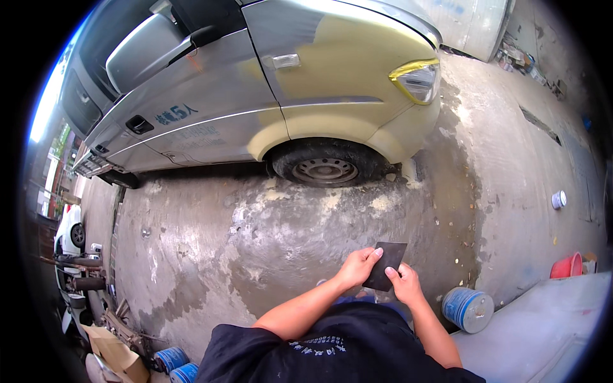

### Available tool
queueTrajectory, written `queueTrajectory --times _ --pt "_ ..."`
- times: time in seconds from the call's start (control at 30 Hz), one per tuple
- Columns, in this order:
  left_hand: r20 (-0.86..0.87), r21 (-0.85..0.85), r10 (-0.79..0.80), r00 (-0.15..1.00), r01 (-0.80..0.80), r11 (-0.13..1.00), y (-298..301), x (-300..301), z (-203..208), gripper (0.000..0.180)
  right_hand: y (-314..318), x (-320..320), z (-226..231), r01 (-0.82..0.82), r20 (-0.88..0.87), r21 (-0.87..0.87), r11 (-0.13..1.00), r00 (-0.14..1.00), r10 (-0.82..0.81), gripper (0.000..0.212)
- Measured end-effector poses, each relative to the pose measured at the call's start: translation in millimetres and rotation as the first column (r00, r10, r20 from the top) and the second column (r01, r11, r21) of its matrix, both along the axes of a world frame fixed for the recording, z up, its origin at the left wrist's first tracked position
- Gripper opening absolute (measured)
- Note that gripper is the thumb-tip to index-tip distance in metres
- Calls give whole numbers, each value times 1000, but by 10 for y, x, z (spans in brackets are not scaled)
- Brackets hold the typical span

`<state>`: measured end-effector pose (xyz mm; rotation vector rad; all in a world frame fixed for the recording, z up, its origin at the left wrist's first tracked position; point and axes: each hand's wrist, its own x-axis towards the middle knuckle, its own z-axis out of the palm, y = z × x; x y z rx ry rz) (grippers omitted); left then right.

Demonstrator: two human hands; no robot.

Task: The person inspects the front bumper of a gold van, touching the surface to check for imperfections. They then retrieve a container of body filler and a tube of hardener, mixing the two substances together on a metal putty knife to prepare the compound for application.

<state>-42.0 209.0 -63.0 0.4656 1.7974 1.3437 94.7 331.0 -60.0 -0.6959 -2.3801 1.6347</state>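
A dark grey, rectangular sheet of sandpaper [387, 263] is held up in front of my body. My left hand [361, 267] pinches it at its left edge, the thumb lying on its face. On the lower right side, my right hand [405, 283] grips it, again with the thumb on top. The fingers behind the sheet are hidden. Beyond my hands stands a silver van [211, 121]; its front fender [345, 70] is covered in pale yellow filler. Yellow tape edges its headlight [418, 81], and the front wheel [325, 167] sits below.
Wet patches mark the concrete floor [204, 255]. A blue and white bucket [468, 309] stands by my right arm, near a pale panel [543, 319] and a red basin [567, 265]. A small can [559, 200] lies farther right. Left are a cardboard box [115, 351] and blue buckets [171, 359].
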Motion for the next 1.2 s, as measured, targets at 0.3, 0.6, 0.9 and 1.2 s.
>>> queueTrajectory --times 0.3,0.6,0.9,1.2 --pt "-62 -19 538 840 -540 841 -136 -1788 -914 20 664 -15 -675 129 342 107 986 926 -158 31" --pt "543 -2 771 334 -917 398 142 -3968 -1615 36 787 -420 -531 297 534 134 945 782 -321 46" --pt "540 -9 774 332 -917 399 609 -4627 -1427 32 867 -526 -651 424 619 128 896 672 -407 42" --pt "570 -5 775 274 -941 337 663 -4681 -1317 30 834 -686 -616 385 581 111 916 723 -374 45"
